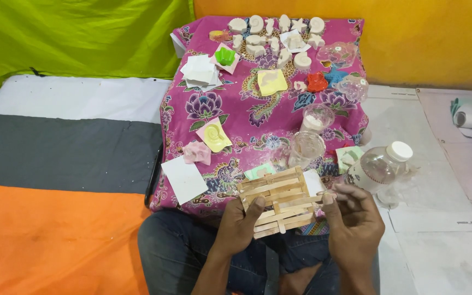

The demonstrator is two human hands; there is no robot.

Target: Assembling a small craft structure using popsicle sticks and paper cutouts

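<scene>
A small frame built of flat wooden sticks (277,199) is held over my lap. My left hand (240,224) grips its lower left side, thumb on top. Closed around the frame's right edge is my right hand (353,218), fingertips pinching a stick end. I sit cross-legged in blue jeans (178,251). Just beyond the frame lies a pink flowered cloth (247,117) covered with small items.
On the cloth lie white plaster shapes (274,33), coloured moulds, white paper squares (184,179) and clear plastic cups (307,147). A clear plastic bottle with a white cap (381,164) lies at the right. Grey, orange and white floor mats surround it.
</scene>
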